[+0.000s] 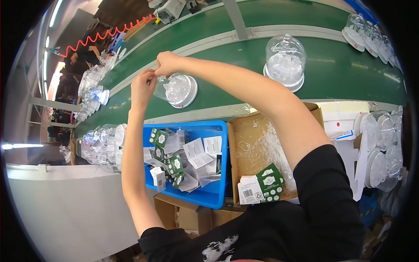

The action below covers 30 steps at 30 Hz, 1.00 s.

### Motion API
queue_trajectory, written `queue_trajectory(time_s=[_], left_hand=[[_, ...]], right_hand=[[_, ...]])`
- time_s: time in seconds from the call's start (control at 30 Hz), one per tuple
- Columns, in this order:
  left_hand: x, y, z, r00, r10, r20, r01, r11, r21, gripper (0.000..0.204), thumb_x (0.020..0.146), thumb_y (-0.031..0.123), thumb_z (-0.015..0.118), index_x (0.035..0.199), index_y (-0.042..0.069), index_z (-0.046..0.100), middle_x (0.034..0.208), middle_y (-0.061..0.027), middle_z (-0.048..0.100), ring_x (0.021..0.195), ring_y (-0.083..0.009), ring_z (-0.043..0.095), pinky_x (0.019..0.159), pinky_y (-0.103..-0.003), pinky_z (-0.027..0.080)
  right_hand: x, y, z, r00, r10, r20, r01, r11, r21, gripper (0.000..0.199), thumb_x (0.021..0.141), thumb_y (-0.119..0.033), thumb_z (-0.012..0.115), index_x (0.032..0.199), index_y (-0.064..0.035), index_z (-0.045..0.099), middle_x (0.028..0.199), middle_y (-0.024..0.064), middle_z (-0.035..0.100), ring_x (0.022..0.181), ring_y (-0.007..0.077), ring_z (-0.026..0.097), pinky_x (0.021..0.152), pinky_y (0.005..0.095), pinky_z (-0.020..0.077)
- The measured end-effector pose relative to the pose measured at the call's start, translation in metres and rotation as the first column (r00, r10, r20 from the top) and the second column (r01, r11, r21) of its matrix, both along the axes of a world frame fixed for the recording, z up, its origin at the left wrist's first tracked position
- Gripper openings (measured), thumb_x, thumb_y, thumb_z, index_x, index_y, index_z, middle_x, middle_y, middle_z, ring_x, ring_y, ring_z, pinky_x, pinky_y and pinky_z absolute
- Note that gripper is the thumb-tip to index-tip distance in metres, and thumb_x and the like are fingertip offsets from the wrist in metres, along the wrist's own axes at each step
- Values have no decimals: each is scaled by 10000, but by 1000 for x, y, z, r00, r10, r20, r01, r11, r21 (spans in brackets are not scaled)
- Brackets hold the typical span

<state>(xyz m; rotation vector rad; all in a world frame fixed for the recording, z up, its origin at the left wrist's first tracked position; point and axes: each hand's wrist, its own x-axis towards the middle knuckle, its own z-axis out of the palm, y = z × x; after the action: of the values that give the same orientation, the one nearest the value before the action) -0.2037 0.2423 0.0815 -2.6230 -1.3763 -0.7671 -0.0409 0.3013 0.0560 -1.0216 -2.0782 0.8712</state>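
Belt runs green beyond your blue bin of leaflets. Your dome lies tipped over it, axis near level, white base right, clear top left. Your right hand and left hand pinch its top, fingers closed.

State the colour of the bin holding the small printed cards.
Blue; the bin shows best in the head view, below the green conveyor belt.

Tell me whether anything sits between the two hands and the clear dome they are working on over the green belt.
Nothing visible does. The left hand and right hand are both already at the top of the tilted clear dome, above the green belt.
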Motion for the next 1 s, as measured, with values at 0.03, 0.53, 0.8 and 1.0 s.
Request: queue_trajectory(time_s=[0.03, 0.53, 0.8, 1.0], left_hand=[[-7, -1, -1, 1000, 6, -2, -6, 1000, 4, 97, 798, 74, 647, 872, 12, 662, 985, -89, 676, 778, -291, 651, 691, -353, 512], [-21, 25, 15, 991, 107, -84, -121, 975, -187, 251, 846, 61, 588, 1085, 34, 660, 970, -167, 686, 804, -262, 667, 735, -340, 512], [37, 120, 49, 997, -27, -68, 28, 999, 28, 198, 852, 60, 609, 1031, 8, 674, 903, -129, 689, 742, -204, 643, 704, -315, 499], [103, 200, 39, 998, 15, 65, -24, 990, 142, 205, 851, 114, 631, 1018, 4, 681, 772, -127, 679, 687, -198, 652, 673, -316, 501]], right_hand=[[-1, -2, 1, 1000, 6, -2, -6, 1000, 4, 222, 704, -235, 662, 702, -18, 712, 563, 118, 649, 575, 218, 672, 606, 336, 548], [181, -137, 6, 978, 211, 10, -205, 937, 283, 92, 824, -106, 605, 847, -16, 601, 812, 117, 637, 754, 246, 626, 617, 353, 507], [311, -244, 33, 999, 22, 45, -23, 1000, 19, 42, 793, -54, 617, 816, -25, 597, 763, 100, 621, 712, 253, 617, 620, 334, 492], [361, -283, 48, 987, -158, -1, 157, 985, 67, 59, 773, -23, 628, 815, -24, 587, 787, 86, 618, 712, 250, 612, 618, 317, 489]])
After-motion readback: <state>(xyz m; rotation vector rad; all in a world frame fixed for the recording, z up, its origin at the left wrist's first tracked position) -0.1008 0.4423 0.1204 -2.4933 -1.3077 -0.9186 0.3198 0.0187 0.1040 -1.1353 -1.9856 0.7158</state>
